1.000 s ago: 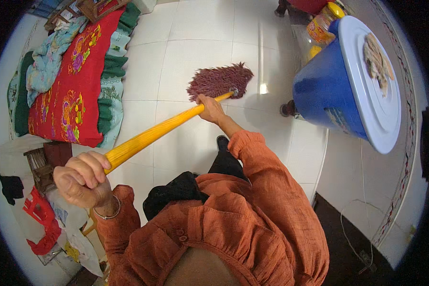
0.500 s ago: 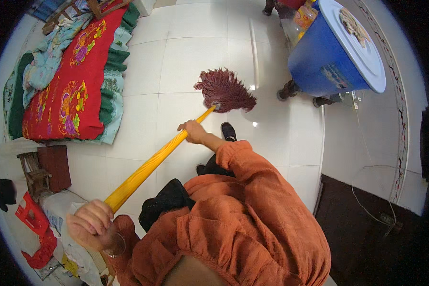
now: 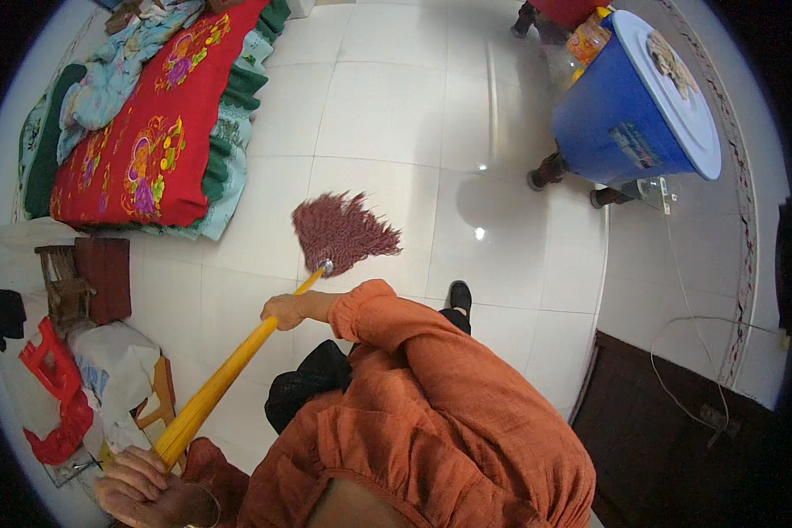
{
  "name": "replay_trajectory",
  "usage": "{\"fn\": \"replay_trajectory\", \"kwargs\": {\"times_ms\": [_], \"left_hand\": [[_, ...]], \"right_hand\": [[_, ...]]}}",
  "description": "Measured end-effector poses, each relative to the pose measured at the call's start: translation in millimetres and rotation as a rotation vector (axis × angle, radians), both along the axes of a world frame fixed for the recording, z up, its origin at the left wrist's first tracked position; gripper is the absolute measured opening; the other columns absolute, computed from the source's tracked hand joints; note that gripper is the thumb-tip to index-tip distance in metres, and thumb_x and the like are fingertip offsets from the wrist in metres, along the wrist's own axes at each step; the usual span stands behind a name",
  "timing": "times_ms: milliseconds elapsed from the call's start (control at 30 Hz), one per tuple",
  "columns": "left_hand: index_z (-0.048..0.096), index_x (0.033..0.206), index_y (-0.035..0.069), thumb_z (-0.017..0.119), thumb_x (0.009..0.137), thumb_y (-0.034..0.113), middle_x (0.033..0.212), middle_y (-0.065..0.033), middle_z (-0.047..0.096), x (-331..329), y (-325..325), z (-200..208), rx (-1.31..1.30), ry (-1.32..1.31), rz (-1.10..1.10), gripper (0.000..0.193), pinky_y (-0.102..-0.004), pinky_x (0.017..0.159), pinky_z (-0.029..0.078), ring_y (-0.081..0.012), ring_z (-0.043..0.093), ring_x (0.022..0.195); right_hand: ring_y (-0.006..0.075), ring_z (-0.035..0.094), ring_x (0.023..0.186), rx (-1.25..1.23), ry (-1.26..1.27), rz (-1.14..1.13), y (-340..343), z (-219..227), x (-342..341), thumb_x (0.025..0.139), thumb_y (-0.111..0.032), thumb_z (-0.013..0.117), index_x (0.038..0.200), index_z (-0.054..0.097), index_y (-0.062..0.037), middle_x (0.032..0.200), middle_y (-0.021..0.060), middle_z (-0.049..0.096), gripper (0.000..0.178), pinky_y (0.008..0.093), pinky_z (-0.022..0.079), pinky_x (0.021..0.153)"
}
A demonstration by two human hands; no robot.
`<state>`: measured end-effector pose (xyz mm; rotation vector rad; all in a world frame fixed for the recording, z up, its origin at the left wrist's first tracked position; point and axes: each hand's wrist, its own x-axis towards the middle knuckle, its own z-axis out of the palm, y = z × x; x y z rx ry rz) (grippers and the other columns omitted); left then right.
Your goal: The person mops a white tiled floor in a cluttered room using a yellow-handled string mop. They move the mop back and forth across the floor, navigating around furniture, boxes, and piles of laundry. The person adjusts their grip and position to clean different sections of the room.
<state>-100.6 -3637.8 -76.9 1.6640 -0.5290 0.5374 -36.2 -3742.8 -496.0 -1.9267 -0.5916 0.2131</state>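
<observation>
A mop with a yellow wooden handle (image 3: 223, 378) slants from the lower left toward the middle of the floor. Its dark red string head (image 3: 343, 231) lies spread on the white tiles, fanned out to the right. Wrapped round the upper end of the handle is my left hand (image 3: 139, 490), at the lower left. My right hand (image 3: 283, 311) grips the same handle farther down, a short way above the metal joint. Both arms wear orange sleeves, and a black shoe (image 3: 459, 296) shows on the floor right of the mop.
A bed with a red flowered cover (image 3: 154, 145) stands at the far left. At the far right is a blue lidded tub (image 3: 616, 106) on dark legs. White and red bags (image 3: 62, 387) and a small wooden chair (image 3: 62, 286) lie along the left. A cable hangs by the right wall.
The mop head has swept left and nearer to me, its strings trailing right. Both hands moved left and nearer with the handle, still gripping it. The shoe shows farther right.
</observation>
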Motion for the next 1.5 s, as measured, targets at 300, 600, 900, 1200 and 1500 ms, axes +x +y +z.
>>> {"fn": "replay_trajectory", "kwargs": {"times_ms": [300,600,900,1200,1500], "left_hand": [[0.043,0.074,0.009,0.052,0.087,0.025,0.066,-0.0036,0.047,-35,11,26,0.344,0.090,-0.834,0.022,-0.0377,0.063,0.046,-0.0183,0.050,0.059],[0.041,0.074,0.009,0.048,0.089,0.024,0.063,-0.0051,0.043,-94,-104,-7,0.185,0.042,-0.790,0.023,-0.0420,0.068,0.044,-0.0189,0.048,0.059],[0.036,0.072,0.010,0.043,0.092,0.030,0.058,-0.0032,0.040,-116,-245,-24,0.033,-0.014,-1.064,0.029,-0.0342,0.056,0.047,-0.0131,0.045,0.052],[0.039,0.073,0.010,0.045,0.091,0.031,0.056,-0.0008,0.041,-190,-372,-83,-0.113,0.226,-1.429,0.028,-0.0367,0.056,0.050,-0.0123,0.044,0.048],[0.036,0.060,0.011,0.044,0.091,0.026,0.042,-0.0007,0.038,-230,-371,-119,-0.135,0.724,-1.603,0.036,-0.0292,0.044,0.043,-0.0123,0.039,0.035]], "right_hand": [[0.0290,0.058,0.078,0.026,0.158,0.376,-61,16,-35,0.062,-0.011,0.064,0.082,0.057,-0.0029,0.076,0.0141,0.059,0.022,0.0406,0.044,0.067],[0.0329,0.058,0.084,-0.183,0.187,-0.138,-235,43,-128,0.062,-0.006,0.056,0.086,0.058,-0.0044,0.083,0.0153,0.060,0.025,0.0430,0.046,0.070],[0.0358,0.057,0.079,-0.165,0.234,-0.731,-353,48,-303,0.066,-0.015,0.056,0.081,0.056,-0.0056,0.079,0.0163,0.060,0.018,0.0451,0.044,0.066],[0.0346,0.058,0.081,-0.085,0.296,-1.227,-416,-7,-497,0.066,-0.020,0.063,0.083,0.057,-0.0077,0.079,0.0149,0.061,0.021,0.0422,0.044,0.068],[0.0323,0.060,0.081,-0.261,0.426,-1.420,-356,-29,-588,0.065,-0.005,0.062,0.095,0.061,-0.0033,0.086,0.0162,0.062,0.030,0.0361,0.047,0.072]]}}
